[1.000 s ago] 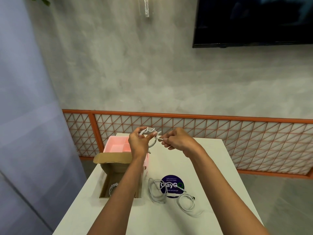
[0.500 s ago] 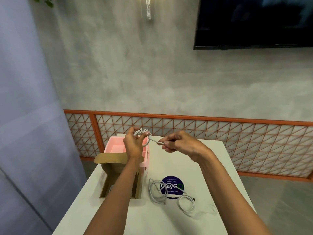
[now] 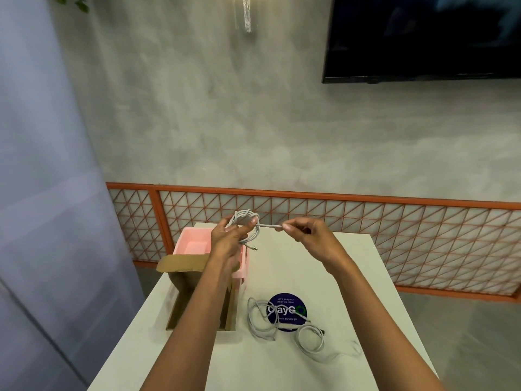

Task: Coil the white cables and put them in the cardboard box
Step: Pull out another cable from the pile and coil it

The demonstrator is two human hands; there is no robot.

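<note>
Your left hand (image 3: 226, 240) has its grip curled round a small coil of thin white cable (image 3: 245, 213). It holds the coil up in the air, past the pink plastic tray (image 3: 194, 244) and the open brown cardboard box (image 3: 180, 261). Your right hand (image 3: 311, 237) has its grip pinched on the loose end of that same cable, stretched out straight to the side. If you pull that end too hard, the loops could slip off your left fingers and fall open. If the end is not tucked in well, the coil may spring apart in the box. More loose white cables (image 3: 251, 316) lie on the white worktop (image 3: 352, 277), across a round dark blue sticker (image 3: 284, 301). A low arm could drag them off.
</note>
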